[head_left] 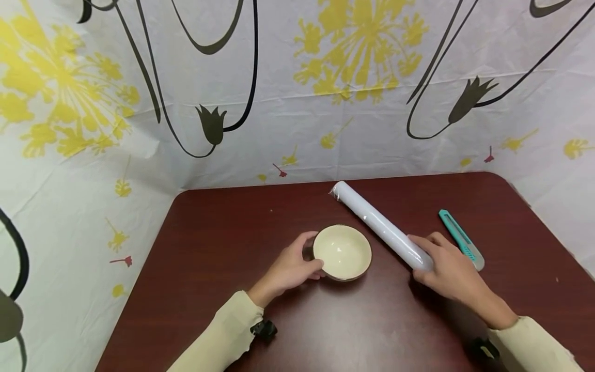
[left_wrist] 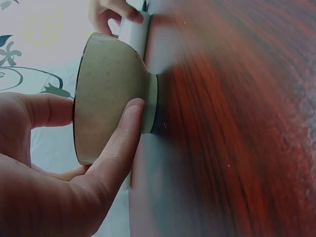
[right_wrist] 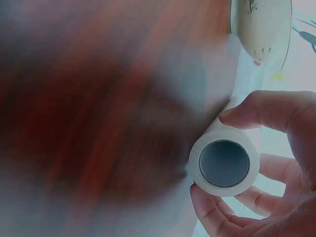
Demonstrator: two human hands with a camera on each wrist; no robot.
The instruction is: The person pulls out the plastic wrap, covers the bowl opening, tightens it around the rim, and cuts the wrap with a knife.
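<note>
A cream bowl with a dark rim stands upright on the dark red wooden table. My left hand grips its left side, thumb near the front; in the left wrist view the fingers lie along the outer wall down to the foot. To the right, a long white roll of plastic wrap slants from the table's back edge toward me. Around its near end curls my right hand. The hollow core of the roll faces the right wrist camera, with thumb and fingers on opposite sides.
A teal utility knife lies on the table just beyond my right hand. The table has rounded back corners and meets a patterned cloth behind and at the sides.
</note>
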